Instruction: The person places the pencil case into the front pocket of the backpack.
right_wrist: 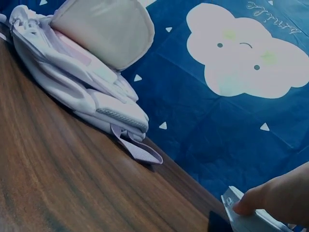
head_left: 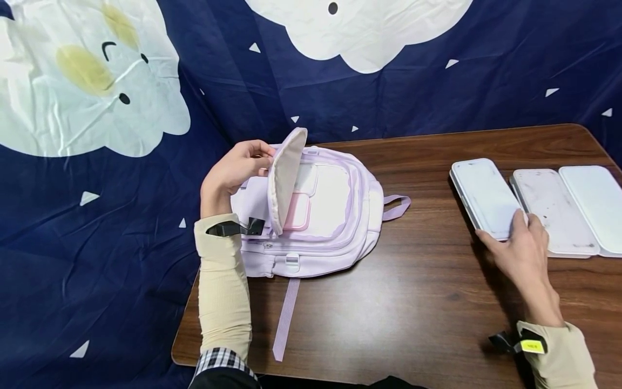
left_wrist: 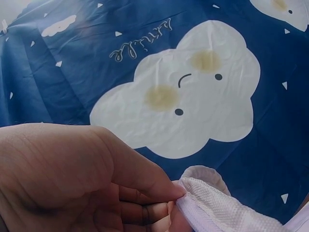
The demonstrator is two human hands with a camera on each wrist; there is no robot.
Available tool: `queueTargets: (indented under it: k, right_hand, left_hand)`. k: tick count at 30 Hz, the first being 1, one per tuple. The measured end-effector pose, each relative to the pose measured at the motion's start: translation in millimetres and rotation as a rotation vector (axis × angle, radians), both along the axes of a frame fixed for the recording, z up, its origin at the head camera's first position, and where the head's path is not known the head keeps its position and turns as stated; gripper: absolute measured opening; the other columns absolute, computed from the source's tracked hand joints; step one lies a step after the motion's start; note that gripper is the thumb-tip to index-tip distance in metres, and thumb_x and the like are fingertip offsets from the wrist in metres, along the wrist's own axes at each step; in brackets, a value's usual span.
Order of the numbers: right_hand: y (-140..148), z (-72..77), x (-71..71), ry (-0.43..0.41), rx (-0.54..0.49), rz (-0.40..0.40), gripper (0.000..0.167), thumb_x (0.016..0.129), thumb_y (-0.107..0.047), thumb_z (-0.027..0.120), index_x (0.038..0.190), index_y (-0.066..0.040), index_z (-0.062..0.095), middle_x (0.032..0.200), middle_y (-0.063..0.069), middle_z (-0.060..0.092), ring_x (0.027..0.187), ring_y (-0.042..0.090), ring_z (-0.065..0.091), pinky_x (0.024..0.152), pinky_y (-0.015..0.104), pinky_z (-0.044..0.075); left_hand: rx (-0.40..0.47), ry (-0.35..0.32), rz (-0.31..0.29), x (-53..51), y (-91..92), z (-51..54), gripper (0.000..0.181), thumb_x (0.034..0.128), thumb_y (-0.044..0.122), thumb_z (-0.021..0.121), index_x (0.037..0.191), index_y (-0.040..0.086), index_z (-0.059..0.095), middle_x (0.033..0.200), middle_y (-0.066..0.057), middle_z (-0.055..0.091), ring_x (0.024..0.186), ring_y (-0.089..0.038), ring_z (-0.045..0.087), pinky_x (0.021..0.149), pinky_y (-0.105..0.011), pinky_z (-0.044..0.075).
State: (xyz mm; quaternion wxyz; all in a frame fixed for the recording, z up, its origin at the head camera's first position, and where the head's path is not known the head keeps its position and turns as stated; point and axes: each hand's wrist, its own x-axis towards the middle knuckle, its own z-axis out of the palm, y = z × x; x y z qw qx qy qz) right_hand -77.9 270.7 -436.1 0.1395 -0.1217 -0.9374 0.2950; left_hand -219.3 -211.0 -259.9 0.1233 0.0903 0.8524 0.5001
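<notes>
A lavender backpack (head_left: 359, 237) lies on its back at the left of the table. My left hand (head_left: 238, 170) pinches the edge of its front flap (head_left: 286, 183) between thumb and fingers and holds it raised; the left wrist view shows the pinched fabric (left_wrist: 207, 198). Under the flap a pink-rimmed panel (head_left: 297, 210) and a white panel (head_left: 330, 197) show. At the right, my right hand (head_left: 522, 251) grips the near end of a flat white case (head_left: 488, 197), thumb on its left side. The right wrist view catches only a corner of that case (right_wrist: 251, 220).
Two more flat cases lie right of the gripped one: a smudged, pale one (head_left: 556, 210) and a cleaner white one (head_left: 595, 208). The brown wooden table (head_left: 413, 302) meets a dark blue cloud-print cloth (head_left: 379, 102) behind. A strap (head_left: 286, 319) trails toward the front edge.
</notes>
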Motion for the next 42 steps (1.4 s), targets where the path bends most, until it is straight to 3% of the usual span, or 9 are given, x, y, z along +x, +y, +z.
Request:
queueTargets:
  k: [7,23,42]
  right_hand:
    - [-7.8,7.1,-5.3,0.07,-0.021,0.043,0.077,0.08,-0.025,0.071,0.136,0.014,0.035,0.125,0.042,0.036,0.113,0.06,0.032,0.094,0.064,0.025]
    - [-30.5,25.2,-21.7,0.233,-0.054,0.158,0.078,0.074,-0.018,0.076,0.137,0.01,0.04,0.131,0.035,0.039,0.115,0.055,0.035,0.095,0.063,0.026]
    - [-64.6,57.1,-45.4,0.237,-0.048,0.391,0.082,0.072,-0.022,0.08,0.14,0.004,0.041,0.137,0.027,0.038,0.117,0.052,0.034,0.095,0.06,0.027]
  left_hand:
    - [-0.008,0.008,0.002,0.4,1.5,0.6,0.017,0.0935,-0.001,0.049,0.109,-0.007,0.055,0.092,-0.002,0.058,0.079,-0.007,0.058,0.072,-0.019,0.051]
    - [0.017,0.0,-0.003,-0.7,1.7,0.8,0.017,0.0926,-0.003,0.049,0.108,-0.008,0.055,0.09,-0.001,0.059,0.079,-0.006,0.059,0.072,-0.019,0.052]
    - [-0.006,0.007,0.004,0.2,1.3,-0.8,0.017,0.0927,-0.002,0.05,0.107,-0.008,0.055,0.09,-0.001,0.058,0.077,-0.007,0.057,0.07,-0.019,0.05]
